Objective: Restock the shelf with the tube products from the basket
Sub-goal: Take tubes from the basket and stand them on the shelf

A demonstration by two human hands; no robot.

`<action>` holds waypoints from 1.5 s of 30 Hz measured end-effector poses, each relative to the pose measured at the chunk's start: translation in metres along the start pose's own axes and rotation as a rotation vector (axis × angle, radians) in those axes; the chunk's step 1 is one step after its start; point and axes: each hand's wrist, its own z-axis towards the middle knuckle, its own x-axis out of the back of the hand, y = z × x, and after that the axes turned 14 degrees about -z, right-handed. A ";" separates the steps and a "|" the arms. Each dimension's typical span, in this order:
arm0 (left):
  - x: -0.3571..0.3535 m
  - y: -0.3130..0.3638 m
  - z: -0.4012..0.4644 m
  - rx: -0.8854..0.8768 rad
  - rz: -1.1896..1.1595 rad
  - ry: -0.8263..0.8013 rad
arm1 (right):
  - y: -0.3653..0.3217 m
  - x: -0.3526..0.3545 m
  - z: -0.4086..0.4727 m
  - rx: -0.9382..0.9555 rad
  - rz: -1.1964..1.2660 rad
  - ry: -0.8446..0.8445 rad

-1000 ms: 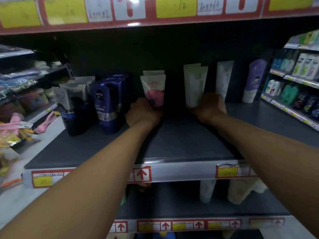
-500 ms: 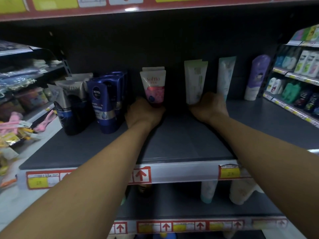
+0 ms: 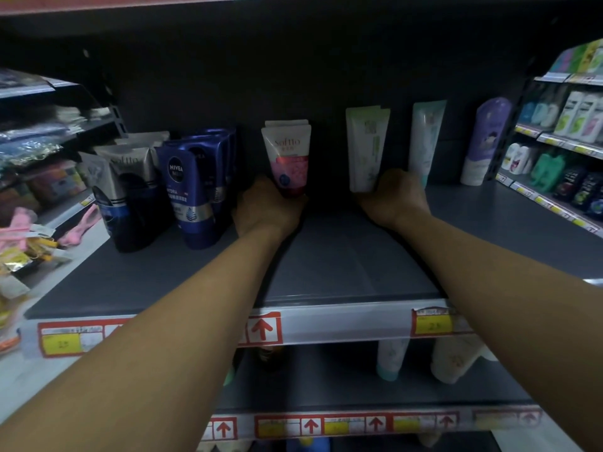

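Both my arms reach deep onto the dark shelf. The pink tube stands upright at the back, its cap end down in my left hand, whose fingers curl round its base. The pale green tube stands upright just to the right, its lower end gripped by my right hand. A teal tube stands just behind that hand, and blue tubes crowd my left wrist.

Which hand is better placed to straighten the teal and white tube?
Right. The right hand grips the green and white tube directly beside the teal and white tube; the left hand is farther away.
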 end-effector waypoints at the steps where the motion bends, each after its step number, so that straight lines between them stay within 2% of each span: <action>1: 0.000 0.000 0.000 0.000 -0.003 0.008 | 0.000 0.000 0.000 0.002 -0.001 -0.003; 21: -0.002 -0.004 0.004 -0.006 -0.004 -0.013 | 0.004 -0.006 0.007 0.001 0.009 0.012; 35: 0.007 0.005 -0.015 -0.012 0.027 -0.019 | -0.001 0.013 -0.012 0.000 -0.104 -0.024; 40: 0.024 0.009 -0.037 -0.053 0.062 -0.134 | 0.006 0.031 -0.042 0.099 -0.051 -0.019; 45: 0.046 0.015 -0.063 -0.099 0.064 -0.145 | 0.010 0.048 -0.073 0.247 0.024 -0.004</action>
